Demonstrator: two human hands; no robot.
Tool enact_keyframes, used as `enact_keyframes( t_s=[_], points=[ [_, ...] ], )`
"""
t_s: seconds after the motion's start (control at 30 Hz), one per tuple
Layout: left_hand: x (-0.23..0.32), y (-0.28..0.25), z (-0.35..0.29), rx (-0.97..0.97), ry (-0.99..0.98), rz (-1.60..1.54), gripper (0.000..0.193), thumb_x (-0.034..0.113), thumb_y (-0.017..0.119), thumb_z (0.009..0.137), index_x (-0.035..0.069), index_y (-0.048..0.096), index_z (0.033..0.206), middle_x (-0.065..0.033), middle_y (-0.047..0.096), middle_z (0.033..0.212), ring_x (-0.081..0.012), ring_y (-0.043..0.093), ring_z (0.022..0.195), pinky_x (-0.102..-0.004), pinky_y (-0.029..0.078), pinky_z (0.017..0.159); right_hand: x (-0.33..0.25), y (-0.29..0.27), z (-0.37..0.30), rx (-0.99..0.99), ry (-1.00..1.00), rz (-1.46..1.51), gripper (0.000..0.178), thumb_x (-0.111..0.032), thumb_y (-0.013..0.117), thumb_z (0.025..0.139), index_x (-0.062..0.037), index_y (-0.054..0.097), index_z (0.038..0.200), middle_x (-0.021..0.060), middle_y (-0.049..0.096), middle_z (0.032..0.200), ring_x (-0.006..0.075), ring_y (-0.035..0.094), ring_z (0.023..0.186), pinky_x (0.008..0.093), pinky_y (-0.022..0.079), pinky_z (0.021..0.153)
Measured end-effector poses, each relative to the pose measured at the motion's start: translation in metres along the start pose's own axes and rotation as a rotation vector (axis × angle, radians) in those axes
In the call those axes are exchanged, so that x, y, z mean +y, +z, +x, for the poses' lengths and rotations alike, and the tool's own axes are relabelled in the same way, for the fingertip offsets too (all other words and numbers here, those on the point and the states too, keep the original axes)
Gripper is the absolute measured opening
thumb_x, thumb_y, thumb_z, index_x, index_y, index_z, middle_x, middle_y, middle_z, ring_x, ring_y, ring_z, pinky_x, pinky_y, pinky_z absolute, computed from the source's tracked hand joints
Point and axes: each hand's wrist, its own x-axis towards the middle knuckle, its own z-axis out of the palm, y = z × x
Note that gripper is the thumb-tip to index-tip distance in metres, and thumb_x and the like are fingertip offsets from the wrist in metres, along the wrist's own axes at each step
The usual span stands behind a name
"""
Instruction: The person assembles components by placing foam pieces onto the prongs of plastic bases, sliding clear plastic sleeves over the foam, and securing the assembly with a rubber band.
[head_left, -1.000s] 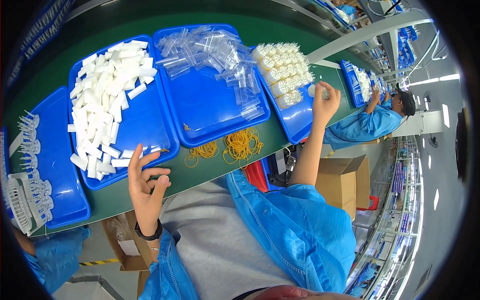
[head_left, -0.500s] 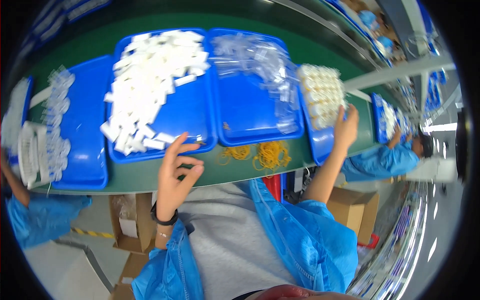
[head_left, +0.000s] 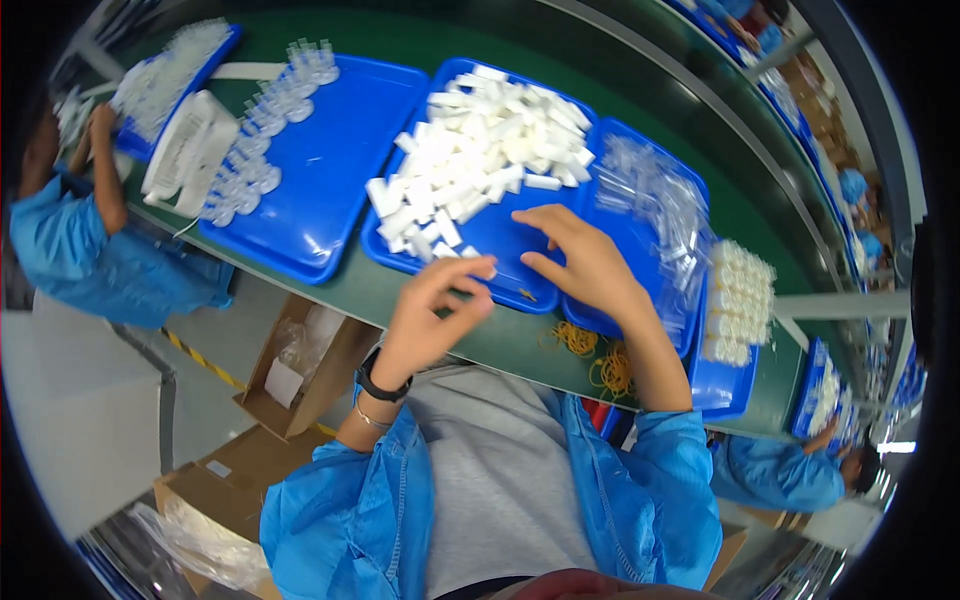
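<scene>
My left hand (head_left: 432, 312) hangs over the near edge of a blue tray (head_left: 518, 283) heaped with small white blocks (head_left: 500, 135). Its fingers are bent, with a gap between thumb and forefinger, and nothing shows held in them. Close by on the right, my right hand (head_left: 588, 262) reaches over the same tray, palm down. Thumb and forefinger are apart there, and I see nothing between them. A few white blocks lie just beyond the left fingertips.
Right of the block tray, another blue tray holds clear plastic pieces (head_left: 665, 200); farther right stand white ribbed pieces in rows (head_left: 738, 300). Yellow rubber bands (head_left: 612, 370) lie near the table edge. Clear cup-like parts (head_left: 265, 145) line a left tray (head_left: 330, 170). Co-workers sit at both sides.
My right hand has left the white ribbed pieces and come leftward to the block tray, near my left hand. The view has turned, shifting the trays rightward in the picture.
</scene>
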Motion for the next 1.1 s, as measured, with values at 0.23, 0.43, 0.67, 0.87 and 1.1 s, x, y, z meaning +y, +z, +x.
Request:
enact_keyframes(
  t_s=[0.23, 0.43, 0.67, 0.87, 1.1],
  points=[
    [0.013, -0.144, 0.015, 0.966, 0.214, 1.259, 0.044, 0.016, 0.07, 0.078, 0.006, 0.056, 0.119, -0.0087, 0.058, 0.098, -0.0235, 0.056, 0.087, -0.0328, 0.048, 0.065, -0.035, 0.025, 0.024, -0.063, -0.244, 0.071, 0.032, -0.016, 0.066, 0.081, -0.0126, 0.061, 0.113, 0.0061, 0.062, 0.104, 0.0212, 0.061, 0.076, 0.0312, 0.05, 0.069],
    [0.002, -0.174, 0.03, 0.862, -0.064, 1.297, 0.061, 0.032, 0.069, 0.078, 0.003, 0.05, 0.127, -0.011, 0.065, 0.092, -0.0291, 0.065, 0.08, -0.0379, 0.051, 0.067, -0.046, 0.024, 0.029, -0.096, -0.274, 0.125, 0.027, -0.018, 0.066, 0.083, -0.0132, 0.064, 0.109, 0.0048, 0.063, 0.101, 0.0183, 0.061, 0.074, 0.029, 0.049, 0.064],
    [-0.001, -0.191, 0.05, 0.907, -0.191, 1.291, 0.053, 0.04, 0.066, 0.078, 0.001, 0.06, 0.114, -0.0111, 0.066, 0.068, -0.0321, 0.066, 0.071, -0.0412, 0.051, 0.062, -0.041, 0.018, 0.022, -0.125, -0.209, 0.117, 0.026, -0.02, 0.064, 0.083, -0.0129, 0.065, 0.108, 0.0062, 0.063, 0.095, 0.0206, 0.061, 0.074, 0.031, 0.049, 0.065],
    [0.004, -0.186, 0.051, 0.839, -0.172, 1.288, 0.043, 0.038, 0.071, 0.075, 0.001, 0.063, 0.097, -0.0116, 0.067, 0.073, -0.0315, 0.066, 0.071, -0.0408, 0.051, 0.062, -0.037, 0.017, 0.02, -0.177, -0.141, 0.137, 0.024, -0.023, 0.062, 0.085, -0.0127, 0.066, 0.107, 0.0068, 0.063, 0.097, 0.0238, 0.062, 0.079, 0.0326, 0.05, 0.069],
    [0.018, -0.137, 0.045, 0.683, -0.001, 1.065, 0.037, 0.03, 0.073, 0.077, -0.001, 0.063, 0.094, -0.0128, 0.067, 0.079, -0.0263, 0.067, 0.068, -0.0345, 0.05, 0.058, -0.038, 0.019, 0.023, -0.026, -0.23, 0.312, 0.029, -0.012, 0.065, 0.083, -0.0108, 0.063, 0.112, 0.005, 0.061, 0.103, 0.016, 0.059, 0.08, 0.0268, 0.046, 0.061]
  ],
)
